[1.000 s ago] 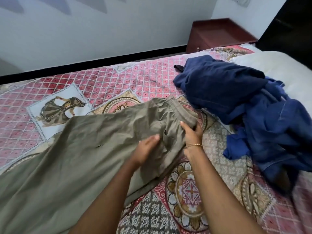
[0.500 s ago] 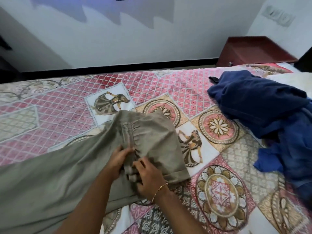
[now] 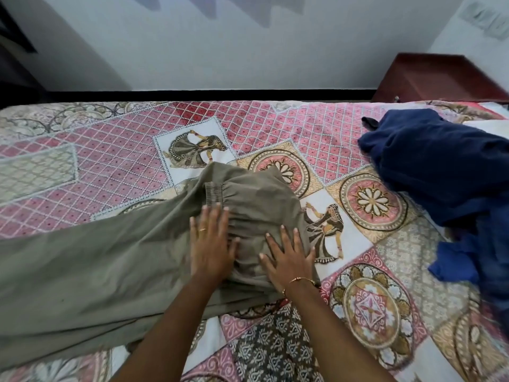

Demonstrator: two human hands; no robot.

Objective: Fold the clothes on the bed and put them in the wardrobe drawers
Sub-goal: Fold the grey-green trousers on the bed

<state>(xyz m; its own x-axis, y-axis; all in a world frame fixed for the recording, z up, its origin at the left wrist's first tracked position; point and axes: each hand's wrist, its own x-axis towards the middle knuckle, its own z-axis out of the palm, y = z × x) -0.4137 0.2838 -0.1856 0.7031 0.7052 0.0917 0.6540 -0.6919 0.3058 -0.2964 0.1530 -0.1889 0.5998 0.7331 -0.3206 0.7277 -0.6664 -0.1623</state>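
Both hands had let go of the gathered waistband they were pinching half a second before and now lay flat on top of it, while the view had swung so that the wall stood squarely ahead. Left hand (image 3: 210,248) and right hand (image 3: 289,257) rested side by side on the olive trousers (image 3: 110,271), fingers (image 3: 219,216) straight and spread, gripping nothing; the palms pressed the cloth down onto the bed (image 3: 110,166), most likely to flatten the waist end that had been turned over onto itself and to set the crease. Just beyond the fingertips of the left hand the elastic waistband (image 3: 213,193) ran away from the person, showing that the top of the garment was doubled back there. Off to the left of the hands the legs of the trousers stretched out long and unfolded toward the bed's edge, so the folding seemed only begun. Well to the right of the right hand's fingers lay a loose heap of blue clothes (image 3: 440,166), untouched and apart from the trousers, presumably waiting their turn. Past that heap, beyond the far side of the bed, stood a dark red nightstand (image 3: 440,78); no wardrobe or drawer for the clothes could be seen
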